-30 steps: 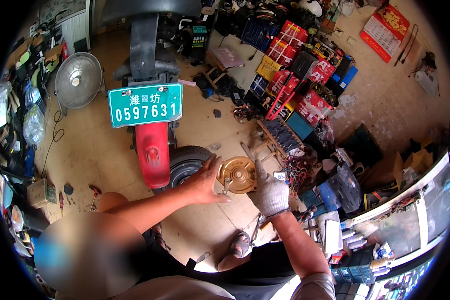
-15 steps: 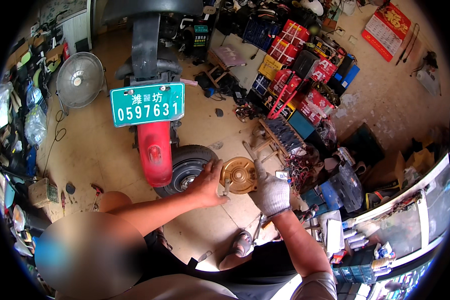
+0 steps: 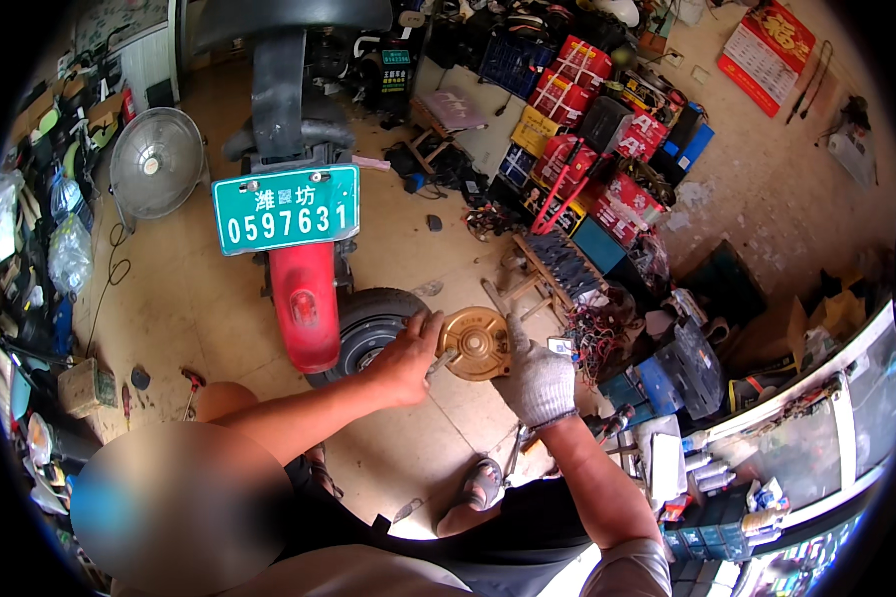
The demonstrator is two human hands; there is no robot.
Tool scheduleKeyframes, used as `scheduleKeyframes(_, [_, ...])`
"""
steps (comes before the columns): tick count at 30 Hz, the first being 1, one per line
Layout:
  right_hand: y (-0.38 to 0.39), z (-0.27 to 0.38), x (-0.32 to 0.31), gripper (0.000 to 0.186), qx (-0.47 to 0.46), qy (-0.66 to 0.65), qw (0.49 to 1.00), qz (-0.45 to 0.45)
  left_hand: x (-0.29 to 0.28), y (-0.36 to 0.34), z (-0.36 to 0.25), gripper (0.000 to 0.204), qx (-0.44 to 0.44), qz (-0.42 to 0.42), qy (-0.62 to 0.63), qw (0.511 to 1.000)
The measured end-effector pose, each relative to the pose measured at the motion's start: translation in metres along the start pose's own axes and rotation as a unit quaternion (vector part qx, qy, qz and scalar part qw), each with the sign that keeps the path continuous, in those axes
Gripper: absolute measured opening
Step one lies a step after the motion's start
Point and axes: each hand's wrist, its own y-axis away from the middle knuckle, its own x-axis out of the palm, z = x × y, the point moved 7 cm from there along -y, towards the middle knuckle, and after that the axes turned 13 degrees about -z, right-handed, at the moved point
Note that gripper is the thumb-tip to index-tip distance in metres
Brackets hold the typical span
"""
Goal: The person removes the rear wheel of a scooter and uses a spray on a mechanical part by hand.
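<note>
A gold-coloured round brake drum is held up in front of me, beside the black rear wheel of a red scooter. My right hand, in a pale knitted work glove, grips the drum's right rim. At its left edge, a short metal lever sticks out at a slant. My bare left hand has its fingers closed around that lever; the contact under the palm is hidden. A green licence plate hangs above the scooter's red mudguard.
A wooden stool with dark strips on it stands beyond my right hand, beside tangled wires. Stacked red battery boxes lie farther back. A floor fan stands at left. My sandalled foot is below.
My left hand has shifted slightly left, and the lever has turned from nearly upright to a slant. My right hand keeps its grip on the drum.
</note>
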Motion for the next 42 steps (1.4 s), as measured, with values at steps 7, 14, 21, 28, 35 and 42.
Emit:
scheduleKeyframes(7, [0.000, 0.004, -0.001, 0.095, 0.001, -0.002, 1.000, 0.018, -0.006, 0.006, -0.014, 0.116, -0.019, -0.021, -0.019, 0.999])
scheduleKeyframes(14, [0.004, -0.002, 0.001, 0.105, 0.003, -0.002, 1.000, -0.001, -0.016, 0.010, -0.022, 0.110, 0.007, -0.083, -0.006, 0.996])
scheduleKeyframes(21, [0.000, 0.003, -0.008, 0.099, 0.021, 0.002, 0.999, 0.035, -0.024, 0.001, -0.014, 0.106, 0.011, -0.026, 0.006, 1.000])
scheduleKeyframes(28, [0.001, 0.002, -0.004, 0.098, 0.017, -0.002, 0.999, 0.029, -0.018, -0.001, -0.011, 0.107, 0.003, -0.015, 0.003, 1.000])
scheduleKeyframes(35, [0.002, 0.003, -0.005, 0.097, 0.014, -0.010, 1.000, 0.018, -0.016, 0.000, -0.016, 0.107, -0.014, -0.032, -0.010, 0.999])
scheduleKeyframes(42, [0.000, 0.003, -0.003, 0.095, 0.007, -0.012, 1.000, 0.017, -0.019, 0.006, -0.023, 0.109, -0.025, -0.059, -0.005, 0.998])
